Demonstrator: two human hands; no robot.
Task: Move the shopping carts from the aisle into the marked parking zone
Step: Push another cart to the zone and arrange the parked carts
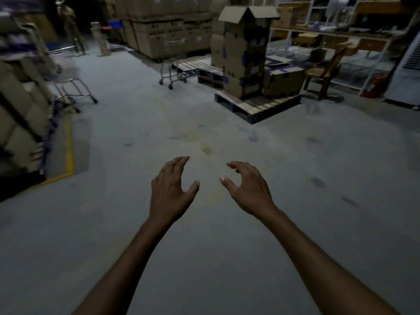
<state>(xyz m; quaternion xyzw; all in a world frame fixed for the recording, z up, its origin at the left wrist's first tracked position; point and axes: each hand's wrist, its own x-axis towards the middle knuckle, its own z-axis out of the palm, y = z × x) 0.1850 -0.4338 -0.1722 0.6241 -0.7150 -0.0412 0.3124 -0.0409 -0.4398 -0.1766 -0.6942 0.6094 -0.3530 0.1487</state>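
left hand [170, 189]: raised ahead, empty; fingers loosely curled, thumb spread. Looks pre-shaped for a handle bar.
right hand [247, 189]: mirrors it, holds nothing; the two are near but apart.
floor [204, 246]: bare concrete under both hands, no cart within reach.
yellow line [68, 146]: painted corner at left, beside stacked cartons [20, 114]. Likely a zone mark; can't confirm it's the parking one.
left cart [72, 89]: blurred chrome frame, tucked against the cartons, beyond the line.
pallet [261, 108]: right of centre, carries a tall box stack [243, 57]; it narrows the lane.
far cart [173, 75]: well ahead at centre, parked just beside a bare pallet [195, 64].
step: my read is approach to a cart, grab not yet made.
risk: dim light, pallet corners near the push path.
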